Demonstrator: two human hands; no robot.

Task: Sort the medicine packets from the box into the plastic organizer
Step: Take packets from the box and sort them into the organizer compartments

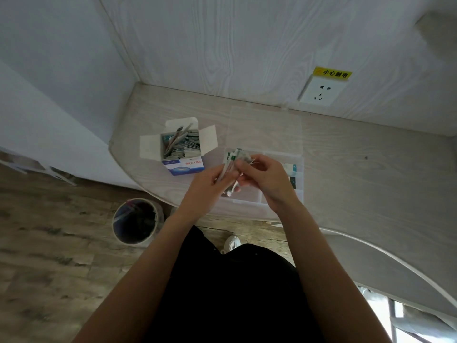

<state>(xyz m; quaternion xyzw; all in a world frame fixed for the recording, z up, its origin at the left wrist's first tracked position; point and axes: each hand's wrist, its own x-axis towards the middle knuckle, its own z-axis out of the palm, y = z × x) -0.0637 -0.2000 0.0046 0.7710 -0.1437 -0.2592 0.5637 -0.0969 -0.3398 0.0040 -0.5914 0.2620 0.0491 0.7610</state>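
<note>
Both hands, left hand (pixel 210 180) and right hand (pixel 265 178), pinching medicine packets (pixel 228 167) over plastic organizer (pixel 299 194) at frame centre, probably to separate them for sorting.

On the table (pixel 346 154) the box (pixel 181 149) stands to the left, flaps up, packets (pixel 184 144) standing packed inside it. Just right of it lies the plastic organizer (pixel 267 154), its lid tipped back toward the wall. Both hands meet over the organizer's near-left part, left hand (pixel 210 181) and right hand (pixel 264 179) together on a small bundle of packets (pixel 231 167) (how many, can't tell). More packets lie in the organizer's right compartments (pixel 291 173). Behind, a wall socket (pixel 321 91). On the floor, left of the person, a bin (pixel 136 220).
</note>
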